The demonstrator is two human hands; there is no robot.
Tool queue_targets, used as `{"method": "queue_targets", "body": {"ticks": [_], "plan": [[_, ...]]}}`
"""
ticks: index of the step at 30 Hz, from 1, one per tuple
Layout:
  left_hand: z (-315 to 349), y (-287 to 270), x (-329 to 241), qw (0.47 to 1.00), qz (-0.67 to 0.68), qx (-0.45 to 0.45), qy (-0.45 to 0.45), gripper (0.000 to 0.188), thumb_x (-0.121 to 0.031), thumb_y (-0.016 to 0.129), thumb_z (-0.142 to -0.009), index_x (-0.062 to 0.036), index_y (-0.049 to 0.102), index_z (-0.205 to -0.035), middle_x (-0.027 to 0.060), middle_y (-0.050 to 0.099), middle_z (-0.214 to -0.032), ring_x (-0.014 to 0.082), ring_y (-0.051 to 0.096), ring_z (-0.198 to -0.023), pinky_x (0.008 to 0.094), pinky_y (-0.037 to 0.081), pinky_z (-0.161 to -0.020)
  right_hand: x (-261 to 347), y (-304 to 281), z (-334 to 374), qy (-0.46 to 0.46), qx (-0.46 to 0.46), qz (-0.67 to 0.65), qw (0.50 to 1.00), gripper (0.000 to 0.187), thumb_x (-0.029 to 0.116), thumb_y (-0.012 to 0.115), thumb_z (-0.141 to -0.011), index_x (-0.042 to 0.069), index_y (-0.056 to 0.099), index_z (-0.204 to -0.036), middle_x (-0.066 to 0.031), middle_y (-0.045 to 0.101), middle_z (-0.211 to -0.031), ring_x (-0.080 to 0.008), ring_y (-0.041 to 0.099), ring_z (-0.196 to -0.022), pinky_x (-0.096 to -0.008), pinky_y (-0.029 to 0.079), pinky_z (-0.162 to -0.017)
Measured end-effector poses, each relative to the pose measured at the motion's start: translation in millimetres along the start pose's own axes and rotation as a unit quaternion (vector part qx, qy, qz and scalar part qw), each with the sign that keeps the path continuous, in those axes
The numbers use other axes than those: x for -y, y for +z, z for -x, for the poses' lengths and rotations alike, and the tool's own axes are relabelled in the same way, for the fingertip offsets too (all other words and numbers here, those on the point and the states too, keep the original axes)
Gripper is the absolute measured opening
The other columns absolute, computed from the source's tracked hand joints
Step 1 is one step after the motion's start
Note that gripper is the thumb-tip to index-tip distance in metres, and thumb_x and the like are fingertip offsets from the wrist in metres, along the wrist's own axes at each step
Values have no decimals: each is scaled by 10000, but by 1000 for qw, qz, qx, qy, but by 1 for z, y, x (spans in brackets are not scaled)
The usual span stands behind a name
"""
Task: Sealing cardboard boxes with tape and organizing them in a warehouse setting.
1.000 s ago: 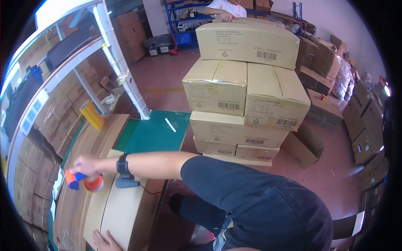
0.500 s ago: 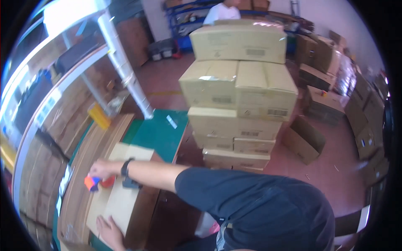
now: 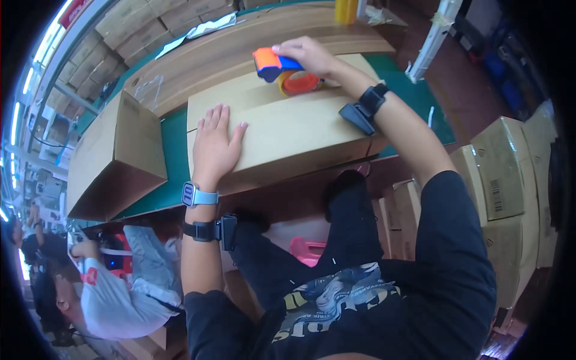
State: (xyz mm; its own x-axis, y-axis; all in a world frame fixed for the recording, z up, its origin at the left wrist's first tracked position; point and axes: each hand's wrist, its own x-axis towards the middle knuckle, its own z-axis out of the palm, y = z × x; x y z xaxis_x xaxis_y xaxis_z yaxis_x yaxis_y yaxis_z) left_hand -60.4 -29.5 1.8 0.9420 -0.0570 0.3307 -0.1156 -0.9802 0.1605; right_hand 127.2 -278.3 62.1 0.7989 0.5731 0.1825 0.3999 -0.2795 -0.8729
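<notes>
A closed brown carton (image 3: 288,129) lies lengthwise before me on the green-topped table (image 3: 175,141). My left hand (image 3: 217,144) rests flat on the left part of its top, thumb apart from the fingers. Over the carton's far side, right of the middle, my right hand (image 3: 312,57) is closed on an orange and blue tape dispenser (image 3: 269,63). The dispenser carries a roll of tape (image 3: 300,83) with an orange-red core. I cannot tell whether the dispenser touches the cardboard.
An open carton (image 3: 114,156) lies at the left. Wood-grain boards (image 3: 222,48) run behind, with a yellow cylinder (image 3: 346,11) beyond. A white post (image 3: 435,36) rises at far right. Stacked cartons (image 3: 504,174) stand right; a pink stool (image 3: 307,249) is below. Another person (image 3: 120,300) works at lower left.
The view has swung round, so the carton now lies across the picture and the open carton and another person appear at left. My left hand stays on the carton; my right still holds the tape dispenser.
</notes>
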Motion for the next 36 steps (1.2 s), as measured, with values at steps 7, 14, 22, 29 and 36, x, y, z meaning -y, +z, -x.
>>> {"method": "queue_targets", "body": {"ticks": [7,14,22,29,36], "plan": [[-12,-6,-15,1000,-9,1,3,644,-423,485,-1005,35,440,-1455,242,410,-1526,394,336,-1450,458,214,-1214,10,-16,7,-29,-49,-55,997,467,418,567,-985,-10,717,-1097,-56,679,-947,-113,599,-877,-271,474,-854],[-19,-8,-24,999,-44,-14,11,595,-372,490,-1015,57,468,-1425,256,452,-1494,373,411,-1412,442,299,-1177,3,-9,5,-42,1,-105,994,471,417,549,-998,-11,701,-1121,-56,673,-937,-115,607,-848,-273,490,-829],[-101,-24,-65,621,740,105,-236,422,-357,504,-1049,36,609,-1161,137,661,-1039,212,635,-919,360,540,-809,-7,2,3,-85,3,-85,993,475,385,526,-1011,-34,675,-1177,-86,701,-1016,-143,624,-930,-283,482,-883],[-95,-9,-71,464,839,89,-269,343,-307,484,-1060,16,596,-1088,97,620,-878,195,572,-760,330,517,-738,-5,-2,8,-86,-11,-104,991,482,368,523,-1012,-37,655,-1238,-104,708,-1081,-161,622,-979,-291,466,-931],[-102,-12,-58,510,823,202,-146,314,-254,413,-1065,10,576,-1020,71,571,-829,142,476,-673,278,406,-629,-7,-4,9,-89,-20,-146,985,496,372,512,-1019,-32,636,-1279,-109,704,-1098,-168,624,-993,-292,463,-957]]}}
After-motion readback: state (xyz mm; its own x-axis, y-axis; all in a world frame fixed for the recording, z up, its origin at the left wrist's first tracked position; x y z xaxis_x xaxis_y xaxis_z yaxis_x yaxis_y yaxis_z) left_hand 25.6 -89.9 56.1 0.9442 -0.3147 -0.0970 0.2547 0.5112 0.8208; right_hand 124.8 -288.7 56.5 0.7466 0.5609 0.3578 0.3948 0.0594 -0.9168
